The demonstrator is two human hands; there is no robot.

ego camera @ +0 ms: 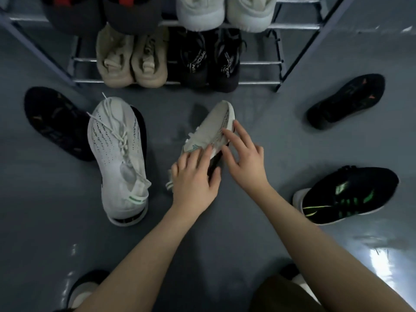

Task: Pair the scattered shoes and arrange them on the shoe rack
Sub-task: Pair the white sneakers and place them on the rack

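Both my hands are on a white sneaker that lies tipped on its side on the grey floor, toe pointing toward the shoe rack. My left hand covers its heel end, fingers curled over the collar and the thumb on the dark sole side, so it grips the shoe. My right hand rests on the sole edge with its fingers spread and fairly straight, touching rather than clasping. Just to the left stands the matching white sneaker, upright with its laces loose, and half under it lies something dark that I cannot make out. Further left a black shoe lies sole-up on the floor; a second black shoe sole-up lies well apart on the right, near the rack's leg. Closer to me on the right sits a black sneaker with green stripes. On the rack's lower shelf a beige pair and a black pair with lettered straps fill the middle of the shelf, right in line with the shoe I hold. Above them sit a pale grey pair and a dark pair with red.
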